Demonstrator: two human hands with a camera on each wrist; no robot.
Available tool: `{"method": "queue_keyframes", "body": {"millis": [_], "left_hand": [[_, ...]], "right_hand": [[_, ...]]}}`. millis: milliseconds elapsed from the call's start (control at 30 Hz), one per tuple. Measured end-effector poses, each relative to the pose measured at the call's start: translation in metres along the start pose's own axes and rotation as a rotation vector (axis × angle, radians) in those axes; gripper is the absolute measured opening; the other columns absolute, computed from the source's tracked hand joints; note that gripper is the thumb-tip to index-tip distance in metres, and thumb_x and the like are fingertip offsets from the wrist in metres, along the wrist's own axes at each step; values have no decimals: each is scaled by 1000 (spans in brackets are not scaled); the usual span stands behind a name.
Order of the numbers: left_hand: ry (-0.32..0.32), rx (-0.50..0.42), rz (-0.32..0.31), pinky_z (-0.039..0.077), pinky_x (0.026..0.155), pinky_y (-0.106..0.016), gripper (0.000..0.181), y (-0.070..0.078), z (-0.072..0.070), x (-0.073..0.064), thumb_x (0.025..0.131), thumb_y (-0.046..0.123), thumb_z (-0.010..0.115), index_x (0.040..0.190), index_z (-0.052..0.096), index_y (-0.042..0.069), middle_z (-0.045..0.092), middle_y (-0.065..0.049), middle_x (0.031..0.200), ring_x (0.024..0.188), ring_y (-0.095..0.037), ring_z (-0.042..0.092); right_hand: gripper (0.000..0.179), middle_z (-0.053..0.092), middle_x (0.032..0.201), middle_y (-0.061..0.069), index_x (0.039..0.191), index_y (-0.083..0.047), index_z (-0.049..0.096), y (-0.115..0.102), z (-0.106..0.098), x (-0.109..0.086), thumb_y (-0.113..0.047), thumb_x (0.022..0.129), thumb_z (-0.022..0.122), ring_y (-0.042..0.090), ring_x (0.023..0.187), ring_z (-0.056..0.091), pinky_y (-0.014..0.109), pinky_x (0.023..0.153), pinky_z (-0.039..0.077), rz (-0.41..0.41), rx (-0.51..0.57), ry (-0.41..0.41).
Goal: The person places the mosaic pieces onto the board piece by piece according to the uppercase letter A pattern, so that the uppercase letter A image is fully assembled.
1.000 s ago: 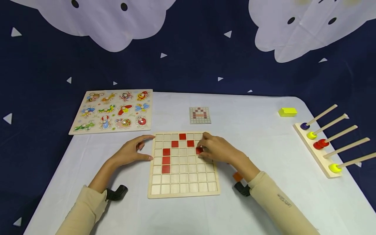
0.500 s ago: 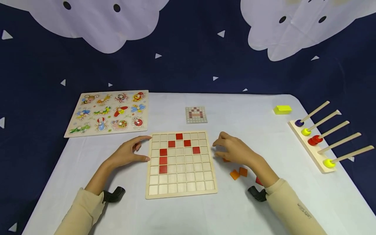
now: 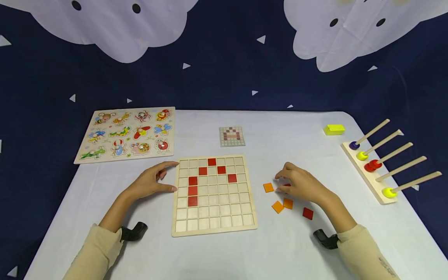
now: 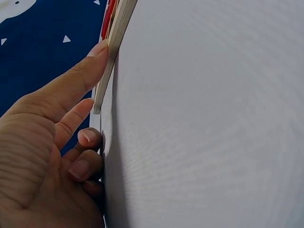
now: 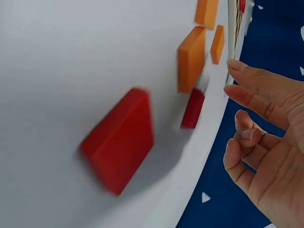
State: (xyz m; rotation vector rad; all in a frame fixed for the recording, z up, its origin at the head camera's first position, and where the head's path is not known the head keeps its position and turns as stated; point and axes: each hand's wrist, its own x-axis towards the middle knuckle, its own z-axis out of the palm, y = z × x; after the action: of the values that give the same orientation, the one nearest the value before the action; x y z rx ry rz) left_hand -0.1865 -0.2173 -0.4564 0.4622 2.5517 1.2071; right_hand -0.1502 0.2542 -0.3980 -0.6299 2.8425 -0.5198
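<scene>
A wooden grid board (image 3: 215,233) lies in the middle of the table, with several red tiles (image 3: 193,191) set in its upper cells. My left hand (image 3: 148,183) rests at the board's left side; thumb and index finger are spread and touch its edge, the other fingers bent inward. Right of the board, my right hand (image 3: 303,184) hovers over loose tiles, its thumb and fingers apart and nothing between them. An orange tile (image 3: 268,188) lies by its fingertips, and a red tile (image 3: 287,185) is partly hidden beneath. Closer to the wrist sits another red tile (image 5: 123,145).
Behind the board lies a small pattern card (image 3: 232,136). An insect peg puzzle (image 3: 131,144) occupies the back left. At the right are a yellow block (image 3: 334,129) and a peg stand (image 3: 367,175) with upright rods. Two orange tiles (image 3: 278,207) lie near the board's right side.
My right hand has let go of a red tile in the board's upper right and moved right over the loose tiles. The left hand has stayed at the board's edge.
</scene>
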Motion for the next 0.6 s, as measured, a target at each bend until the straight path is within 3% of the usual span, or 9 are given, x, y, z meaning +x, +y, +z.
{"method": "queue_keyframes", "body": {"millis": [167, 600], "left_hand": [[-2, -2, 2, 31, 68, -30, 79, 1, -1, 0, 73, 31, 89, 142, 53, 15, 39, -3, 82, 74, -14, 36], [3, -14, 0, 31, 68, -30, 79, 0, -1, 0, 73, 30, 89, 142, 53, 16, 39, -3, 81, 74, -15, 36]], "right_hand": [[33, 56, 95, 1, 109, -5, 74, 9, 1, -10, -19, 80, 83, 15, 79, 52, 29, 71, 46, 38, 16, -2], [25, 55, 94, 0, 103, -5, 74, 26, 4, -26, -14, 81, 81, 14, 81, 51, 33, 72, 47, 9, -21, 42]]}}
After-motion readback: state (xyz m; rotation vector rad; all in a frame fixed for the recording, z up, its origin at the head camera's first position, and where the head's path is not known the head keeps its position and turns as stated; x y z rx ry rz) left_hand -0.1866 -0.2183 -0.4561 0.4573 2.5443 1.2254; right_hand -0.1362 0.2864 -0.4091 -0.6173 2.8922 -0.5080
